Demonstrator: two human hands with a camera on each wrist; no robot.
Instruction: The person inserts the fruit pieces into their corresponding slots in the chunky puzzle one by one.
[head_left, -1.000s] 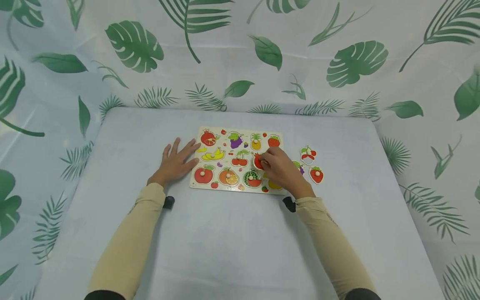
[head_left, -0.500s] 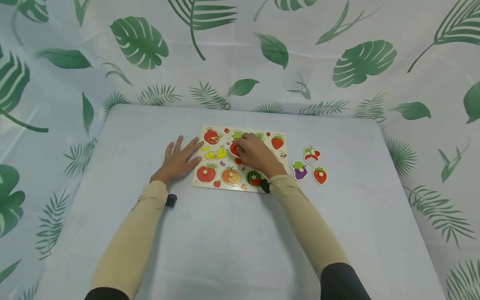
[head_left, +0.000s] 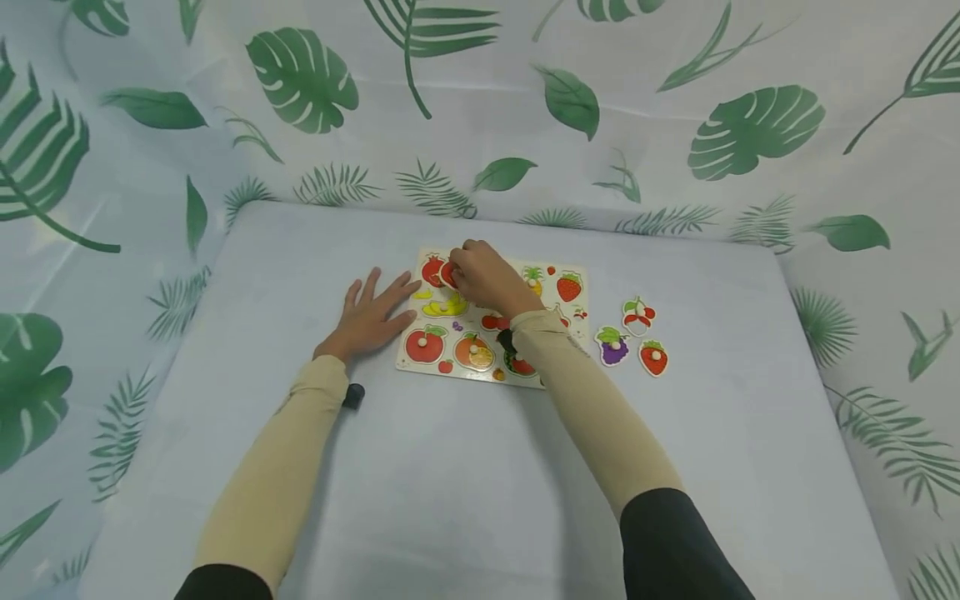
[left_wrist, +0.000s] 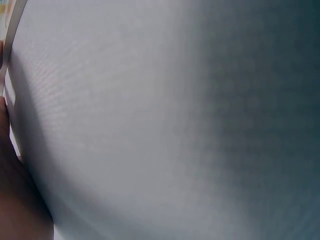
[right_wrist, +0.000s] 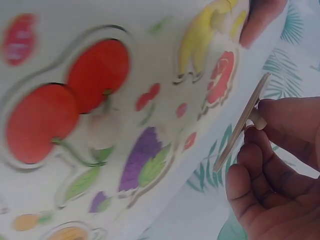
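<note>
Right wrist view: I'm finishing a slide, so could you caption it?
A right hand pinches an edge-on puzzle piece by its knob near a fruit puzzle board.

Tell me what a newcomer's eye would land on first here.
Probably the right hand, pinching a red piece by its knob over the upper left of the fruit board. Next, the left hand spread at the board's left edge, and three loose pieces right of the board.
</note>
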